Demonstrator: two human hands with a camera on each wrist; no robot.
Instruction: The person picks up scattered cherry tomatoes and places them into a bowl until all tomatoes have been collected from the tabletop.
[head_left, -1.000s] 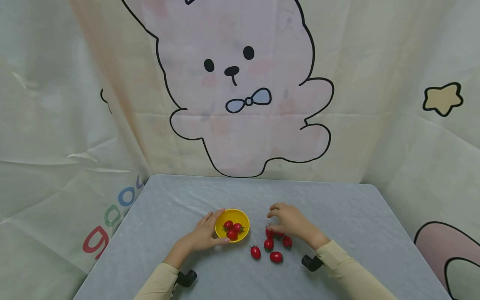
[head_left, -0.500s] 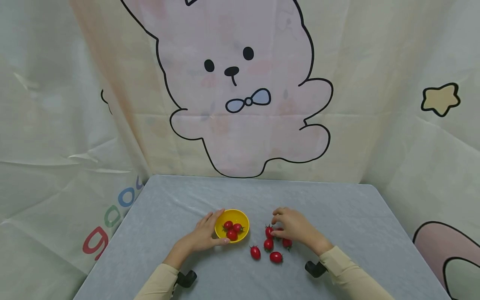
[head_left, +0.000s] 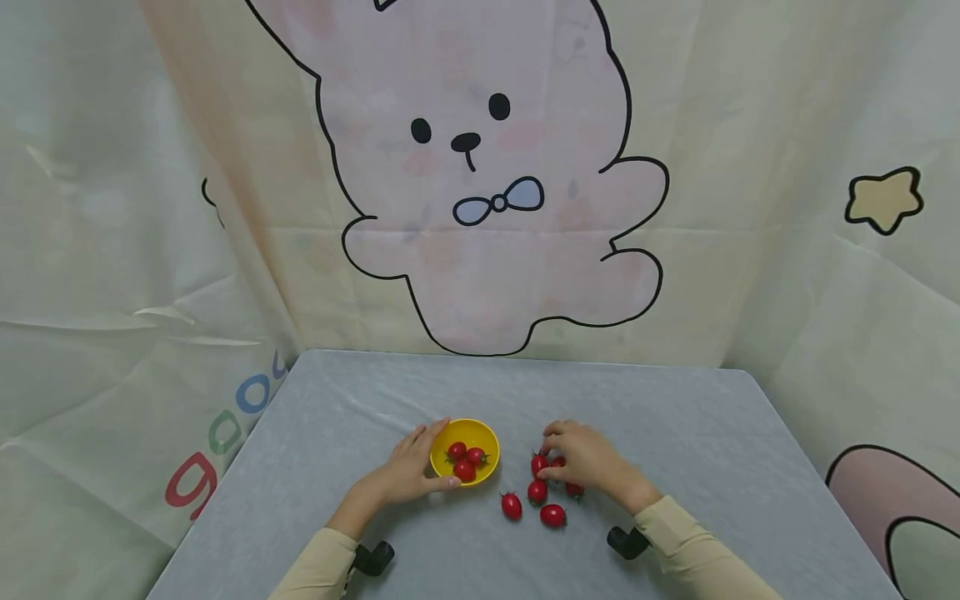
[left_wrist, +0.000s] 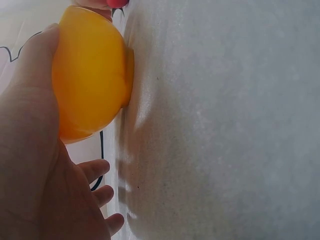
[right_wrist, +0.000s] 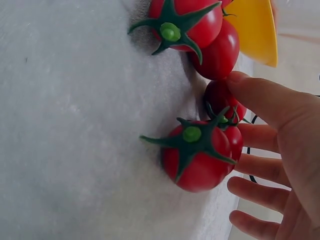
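My left hand (head_left: 407, 467) holds the side of a small yellow bowl (head_left: 483, 432), its thumb along the near rim. Three red cherry tomatoes (head_left: 464, 472) lie inside the bowl. In the left wrist view the bowl (left_wrist: 90, 75) stands on its foot, with the other fingers spread below it. My right hand (head_left: 592, 460) is over several cherry tomatoes on the cloth. In the right wrist view its thumb and forefinger are at opposite sides of one cherry tomato (right_wrist: 219, 99). Green-topped cherry tomatoes (right_wrist: 197, 165) lie close beside it; some overlap in view.
A pale grey cloth (head_left: 645, 400) covers the table. Two loose cherry tomatoes (head_left: 553, 516) lie nearer the front. Behind the table hangs a curtain (head_left: 697, 275) with a cartoon bear. Each wrist carries a black camera mount (head_left: 628, 543).
My right hand has come down and its thumb and fingers have closed in on the tomatoes. The left hand and the bowl stay in place.
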